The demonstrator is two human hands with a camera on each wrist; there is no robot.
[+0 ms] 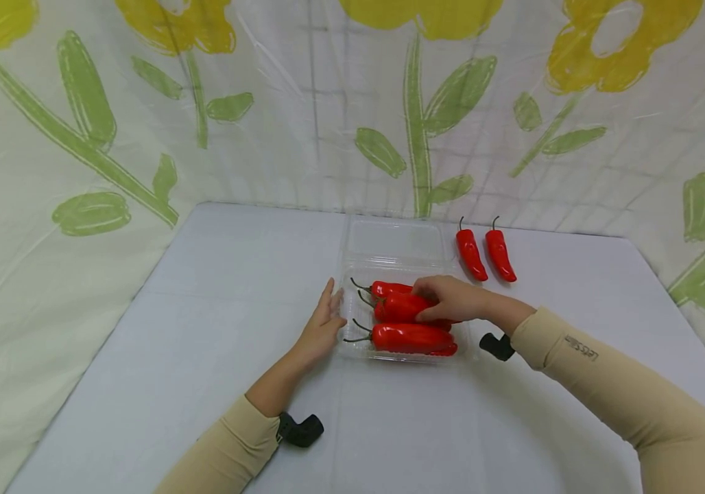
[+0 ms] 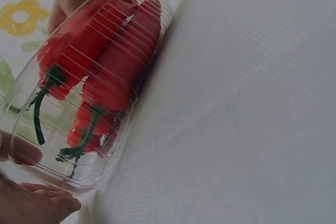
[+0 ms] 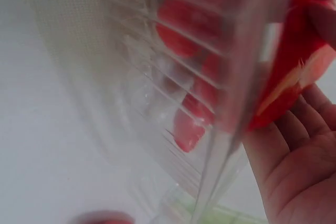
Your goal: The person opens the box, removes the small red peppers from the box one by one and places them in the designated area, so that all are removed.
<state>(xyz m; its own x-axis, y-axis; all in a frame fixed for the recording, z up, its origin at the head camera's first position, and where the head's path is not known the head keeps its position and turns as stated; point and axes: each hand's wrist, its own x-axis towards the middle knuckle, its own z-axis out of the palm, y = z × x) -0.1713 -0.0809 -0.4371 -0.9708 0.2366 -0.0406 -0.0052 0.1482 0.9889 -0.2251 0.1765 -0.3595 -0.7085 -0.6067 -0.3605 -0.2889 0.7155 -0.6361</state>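
Observation:
A clear hinged plastic container (image 1: 352,350) stands unfolded on the table, with several red chili peppers (image 1: 414,336) lying in its base, dark green stems toward the left. My right hand (image 1: 454,298) reaches in from the right and grips the right end of a red pepper (image 1: 398,307) on top of the others. In the right wrist view, that pepper (image 3: 283,82) lies between thumb and fingers, beside the blurred container wall. My left hand (image 1: 318,329) rests against the container's left end, its fingers mostly straight. The left wrist view shows its fingertips (image 2: 65,205) touching the plastic.
The container's clear lid (image 1: 396,240) lies back behind the base. Two more red peppers (image 1: 471,255) lie on the white table right of the lid. A curtain (image 1: 303,137) with yellow flowers hangs along the table's back edge.

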